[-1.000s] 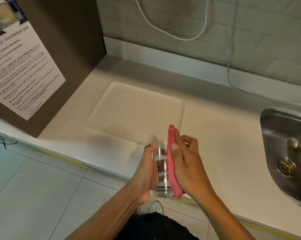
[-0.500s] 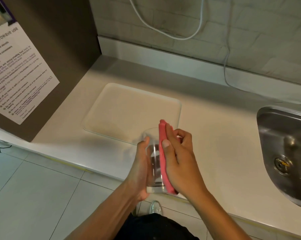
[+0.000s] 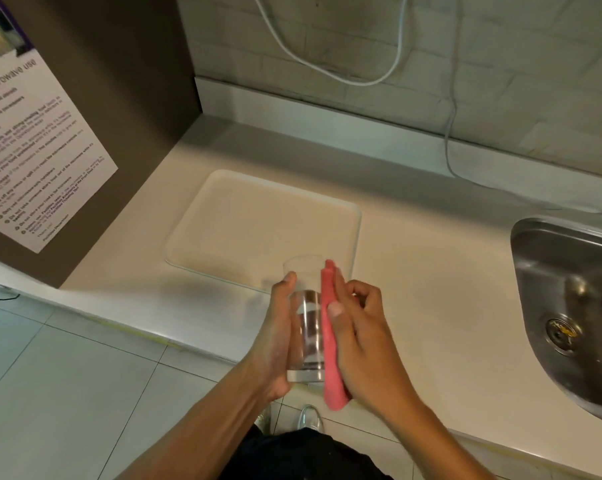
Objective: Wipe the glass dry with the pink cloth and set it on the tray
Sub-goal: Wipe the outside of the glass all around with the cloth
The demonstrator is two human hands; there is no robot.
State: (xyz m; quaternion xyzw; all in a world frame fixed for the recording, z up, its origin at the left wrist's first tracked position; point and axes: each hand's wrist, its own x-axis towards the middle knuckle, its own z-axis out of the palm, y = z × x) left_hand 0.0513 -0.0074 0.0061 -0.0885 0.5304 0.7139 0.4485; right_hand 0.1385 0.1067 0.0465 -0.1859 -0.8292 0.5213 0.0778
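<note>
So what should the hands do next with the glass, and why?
Probably keep rubbing a little: the right hand presses the pink cloth flat against one side of the glass, which the left hand holds above the counter edge. The tray just beyond sits bare, ready for it afterwards.

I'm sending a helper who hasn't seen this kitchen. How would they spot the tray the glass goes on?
Start at the steel sink set in the pale countertop. Left of it, near the brown panel, lies the tray: a flat cream rectangle with rounded corners and a thin raised rim, nothing on it.
</note>
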